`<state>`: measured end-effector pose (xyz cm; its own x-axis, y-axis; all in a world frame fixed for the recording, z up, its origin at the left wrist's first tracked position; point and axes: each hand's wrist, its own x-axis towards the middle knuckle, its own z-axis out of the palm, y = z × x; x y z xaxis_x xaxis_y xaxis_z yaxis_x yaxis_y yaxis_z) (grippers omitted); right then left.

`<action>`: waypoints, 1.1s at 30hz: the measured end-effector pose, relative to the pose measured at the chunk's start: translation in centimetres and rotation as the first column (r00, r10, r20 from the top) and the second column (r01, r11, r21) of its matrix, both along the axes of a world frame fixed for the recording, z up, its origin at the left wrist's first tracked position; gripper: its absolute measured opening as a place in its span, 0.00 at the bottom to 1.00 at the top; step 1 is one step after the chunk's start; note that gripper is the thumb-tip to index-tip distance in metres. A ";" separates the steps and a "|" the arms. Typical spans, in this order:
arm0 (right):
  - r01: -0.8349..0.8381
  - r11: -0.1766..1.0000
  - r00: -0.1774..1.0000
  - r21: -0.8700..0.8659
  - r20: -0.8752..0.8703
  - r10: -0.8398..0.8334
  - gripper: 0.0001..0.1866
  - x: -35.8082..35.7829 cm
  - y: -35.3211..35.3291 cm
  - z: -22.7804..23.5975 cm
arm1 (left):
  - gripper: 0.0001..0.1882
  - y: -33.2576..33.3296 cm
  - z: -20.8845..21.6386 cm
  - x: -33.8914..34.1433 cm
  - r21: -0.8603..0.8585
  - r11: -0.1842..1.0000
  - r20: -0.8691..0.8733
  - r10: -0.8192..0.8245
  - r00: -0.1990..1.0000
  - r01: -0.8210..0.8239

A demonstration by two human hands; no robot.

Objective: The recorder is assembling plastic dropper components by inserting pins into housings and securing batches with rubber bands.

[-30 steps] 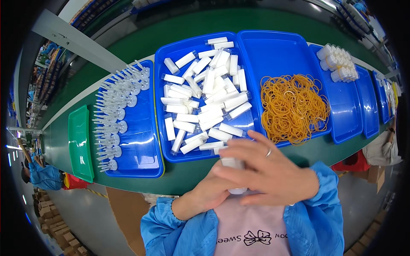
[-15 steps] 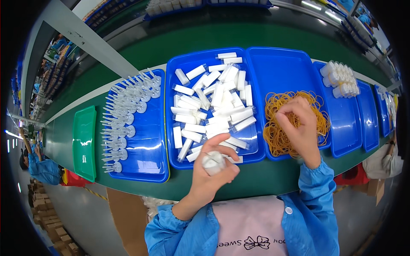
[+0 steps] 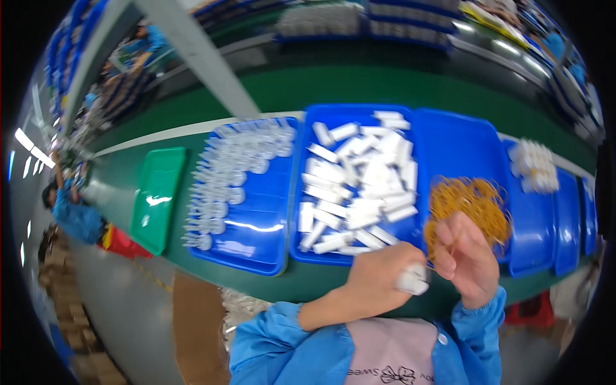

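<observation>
Head view: a white item [image 3: 412, 280], one tube or several, is clamped in the fingers of the left hand [image 3: 384, 274] above the green table [image 3: 308, 282]. The right hand [image 3: 471, 262] has been drawn back from the heap of rubber bands [image 3: 478, 196], just beyond its curled fingers, so work is now centred on the held item; whether a band is pinched cannot be told. White tubes [image 3: 359, 186] are spread ahead and left of the left fingers.

The green bench [image 3: 119, 170], parts trays [image 3: 263, 202] and stacked cartons [image 3: 72, 279] mark a factory.
</observation>
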<state>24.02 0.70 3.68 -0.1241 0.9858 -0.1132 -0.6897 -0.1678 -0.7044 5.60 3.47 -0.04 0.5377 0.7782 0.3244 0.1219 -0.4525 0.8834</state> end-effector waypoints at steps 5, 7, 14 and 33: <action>-0.009 0.921 0.522 0.390 0.787 -0.328 0.07 -1.2 0.0 -0.4 | 0.17 0.3 0.0 1.1 0.079 0.996 -0.296 0.061 0.953 -0.039; -0.340 0.637 0.091 0.691 0.699 -0.710 0.06 -4.4 0.3 0.9 | 0.17 1.4 0.0 1.3 -0.035 0.999 -0.323 -0.013 0.946 0.002; -0.407 0.596 -0.049 0.692 0.635 -0.771 0.12 -4.1 -2.0 1.7 | 0.16 2.4 0.3 -2.3 -0.611 0.721 0.452 -0.021 0.892 0.327; -0.068 0.987 0.900 -0.143 -0.436 -0.001 0.37 -1.2 -1.6 -3.4 | 0.27 0.3 0.2 -3.6 -0.372 0.881 0.668 0.035 0.743 0.293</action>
<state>22.82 -0.85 0.30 -0.2275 0.9556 -0.1873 -0.9126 -0.2764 -0.3014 1.97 3.75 0.16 0.4323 0.8577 0.2784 -0.5731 0.0230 0.8192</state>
